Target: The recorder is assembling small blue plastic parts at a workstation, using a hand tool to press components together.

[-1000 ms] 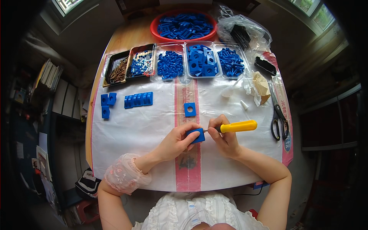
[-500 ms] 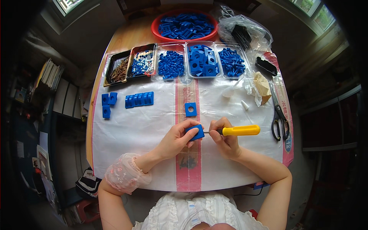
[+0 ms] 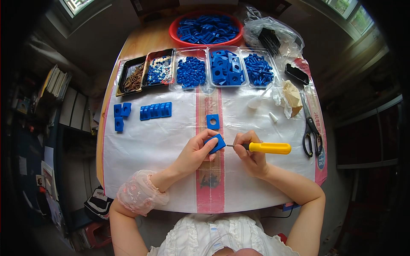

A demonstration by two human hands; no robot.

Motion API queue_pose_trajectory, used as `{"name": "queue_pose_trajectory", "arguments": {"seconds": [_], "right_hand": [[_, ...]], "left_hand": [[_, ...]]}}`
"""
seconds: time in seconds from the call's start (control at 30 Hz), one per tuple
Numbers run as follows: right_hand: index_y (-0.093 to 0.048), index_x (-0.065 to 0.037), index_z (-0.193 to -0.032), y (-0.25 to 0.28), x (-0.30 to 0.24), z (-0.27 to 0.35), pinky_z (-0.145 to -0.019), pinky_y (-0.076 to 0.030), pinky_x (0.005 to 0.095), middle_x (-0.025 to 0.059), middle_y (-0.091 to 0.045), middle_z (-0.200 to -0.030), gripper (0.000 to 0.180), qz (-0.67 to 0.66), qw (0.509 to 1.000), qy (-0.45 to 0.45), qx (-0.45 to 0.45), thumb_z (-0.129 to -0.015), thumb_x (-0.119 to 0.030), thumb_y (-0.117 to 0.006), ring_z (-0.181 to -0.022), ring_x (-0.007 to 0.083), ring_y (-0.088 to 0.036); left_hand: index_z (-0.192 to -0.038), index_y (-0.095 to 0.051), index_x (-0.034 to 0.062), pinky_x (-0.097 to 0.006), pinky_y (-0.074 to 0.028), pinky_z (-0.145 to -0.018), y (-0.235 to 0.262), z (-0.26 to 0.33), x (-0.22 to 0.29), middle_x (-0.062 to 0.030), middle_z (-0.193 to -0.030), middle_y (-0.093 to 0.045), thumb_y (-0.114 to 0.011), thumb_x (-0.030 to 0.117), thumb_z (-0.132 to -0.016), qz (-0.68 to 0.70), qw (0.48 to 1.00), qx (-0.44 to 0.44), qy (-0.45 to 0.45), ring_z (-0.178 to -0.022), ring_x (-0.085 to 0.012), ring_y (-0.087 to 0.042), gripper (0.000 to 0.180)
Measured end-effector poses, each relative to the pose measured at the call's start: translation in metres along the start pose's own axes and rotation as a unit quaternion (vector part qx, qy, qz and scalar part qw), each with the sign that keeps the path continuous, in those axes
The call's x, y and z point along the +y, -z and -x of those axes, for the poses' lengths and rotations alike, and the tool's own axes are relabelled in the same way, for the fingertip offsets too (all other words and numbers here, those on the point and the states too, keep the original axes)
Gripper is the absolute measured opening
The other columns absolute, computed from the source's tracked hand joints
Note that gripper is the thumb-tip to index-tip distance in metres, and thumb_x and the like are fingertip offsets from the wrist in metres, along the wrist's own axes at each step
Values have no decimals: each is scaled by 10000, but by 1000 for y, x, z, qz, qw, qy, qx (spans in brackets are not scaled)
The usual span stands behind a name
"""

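Note:
Between the thumb and fingers of my left hand (image 3: 195,151) is a blue plastic block (image 3: 218,143), tilted over the middle of the table; my fingers hide part of it. My right hand (image 3: 250,151) grips a screwdriver with a yellow handle (image 3: 270,148), its thin shaft pointing left at the block's right edge. The tip is close to that edge, with a small gap showing. Just beyond my hands a blue square plate with a round hole (image 3: 212,121) lies flat on the white sheet.
A row of blue blocks (image 3: 156,110) and several loose blue pieces (image 3: 118,124) lie to the left. Trays of screws (image 3: 133,77), nuts (image 3: 159,71) and blue parts (image 3: 191,71) line the back, before a red basin (image 3: 174,35). Black scissors (image 3: 312,136) lie at the right.
My left hand has turned and tilted the blue block slightly. The screwdriver has drawn a little to the right, away from the block's edge.

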State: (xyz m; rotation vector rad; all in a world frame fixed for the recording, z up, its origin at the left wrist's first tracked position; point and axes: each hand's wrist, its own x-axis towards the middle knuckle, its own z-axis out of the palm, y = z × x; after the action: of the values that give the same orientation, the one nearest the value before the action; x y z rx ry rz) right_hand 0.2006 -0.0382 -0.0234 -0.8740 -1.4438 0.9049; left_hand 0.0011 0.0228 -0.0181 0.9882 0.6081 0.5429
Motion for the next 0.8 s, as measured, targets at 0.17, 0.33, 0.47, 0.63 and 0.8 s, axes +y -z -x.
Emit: {"name": "queue_pose_trajectory", "arguments": {"seconds": [0.17,0.33,0.47,0.63,0.8], "right_hand": [[-463,-33,-935,-1,-2,-2,-550,-320,269,46,-488,-700,126,33,999,20,-12,-936,19,-579,-591,111,-382],[-463,-36,-927,1,-3,-2,-543,-313,274,38,-480,-698,126,31,999,13,-31,-939,11,-580,-588,107,-368],[-462,-35,-920,-1,2,-1,-536,-304,277,30,-457,-694,124,-28,999,-10,-15,-942,3,-578,-587,100,-357],[-463,-33,-918,2,0,1,-532,-297,275,24,-442,-684,120,-9,1000,-5,-18,-940,9,-573,-579,95,-352],[-456,-38,-927,2,-2,0,-534,-298,265,31,-465,-691,120,14,999,-3,-32,-942,5,-567,-578,87,-364]], "left_hand": [[-1193,-521,46,-165,-429,-630,0,0,-1,-18,-930,-613,-491,165,-1049,-8,1000,3,2,-684,-29,-487,190],[-1195,-523,46,-164,-417,-621,-5,4,4,-3,-892,-575,-497,167,-1047,-20,1000,8,3,-679,-32,-482,193],[-1190,-538,48,-162,-415,-619,-4,3,2,4,-902,-585,-499,168,-1045,-42,999,4,-11,-672,-28,-481,192],[-1177,-556,53,-158,-414,-620,-4,3,2,0,-918,-632,-497,163,-1042,-79,997,-7,-18,-667,-21,-480,183],[-1174,-557,55,-159,-417,-623,-3,2,1,-2,-901,-640,-493,160,-1043,-89,995,-10,-34,-665,-21,-478,181]]}}
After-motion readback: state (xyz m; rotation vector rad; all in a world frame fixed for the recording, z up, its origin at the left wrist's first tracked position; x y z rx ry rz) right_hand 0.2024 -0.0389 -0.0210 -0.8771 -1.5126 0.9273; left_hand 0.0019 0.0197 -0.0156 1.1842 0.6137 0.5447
